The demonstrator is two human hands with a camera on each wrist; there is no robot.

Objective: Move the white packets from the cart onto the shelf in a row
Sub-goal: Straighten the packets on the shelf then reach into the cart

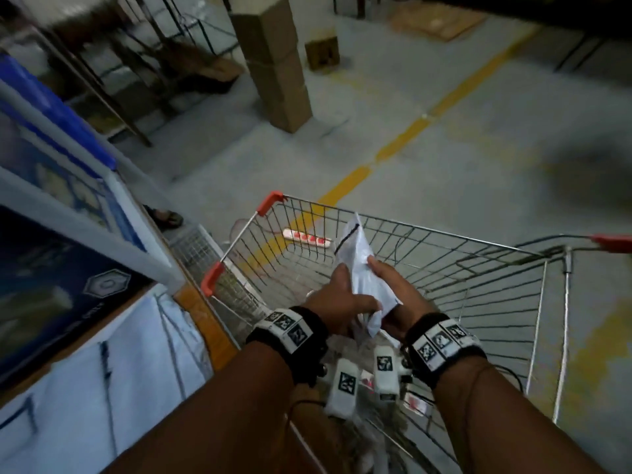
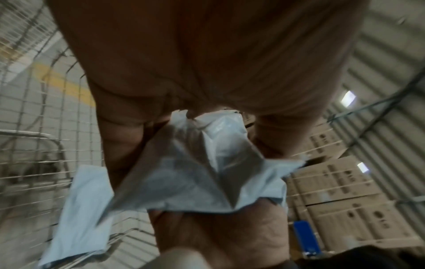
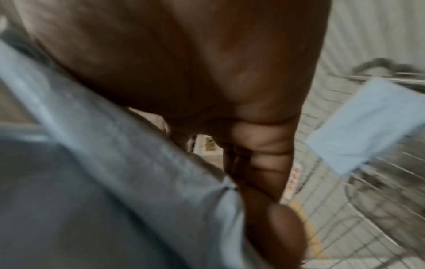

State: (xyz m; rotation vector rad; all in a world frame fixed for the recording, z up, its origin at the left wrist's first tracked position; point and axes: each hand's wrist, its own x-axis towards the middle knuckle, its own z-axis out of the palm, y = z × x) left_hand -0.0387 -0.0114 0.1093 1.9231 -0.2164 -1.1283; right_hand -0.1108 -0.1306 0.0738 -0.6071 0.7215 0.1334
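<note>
Both my hands hold one crumpled white packet (image 1: 355, 258) upright above the wire cart (image 1: 427, 227). My left hand (image 1: 345, 289) grips its lower left side, and my right hand (image 1: 381, 278) grips its right edge with the thumb on top. From the left wrist view the packet (image 2: 207, 172) is bunched in my left hand (image 2: 193, 116). The right wrist view is filled by the same packet (image 3: 110, 163) beside my right hand (image 3: 257, 163). A second white packet (image 2: 85, 209) (image 3: 368, 131) lies against the cart's wire wall. The shelf (image 1: 201, 316) stands to the left, with white packets (image 1: 113, 378) lying on it.
Blue boxes (image 1: 51, 254) fill the shelf above the packets. A tall stack of cardboard boxes (image 1: 273, 63) stands on the floor ahead, left of a yellow floor line (image 1: 403, 142). A power strip (image 1: 307, 238) lies under the cart's front. Stacked cartons (image 2: 345, 200) rise behind.
</note>
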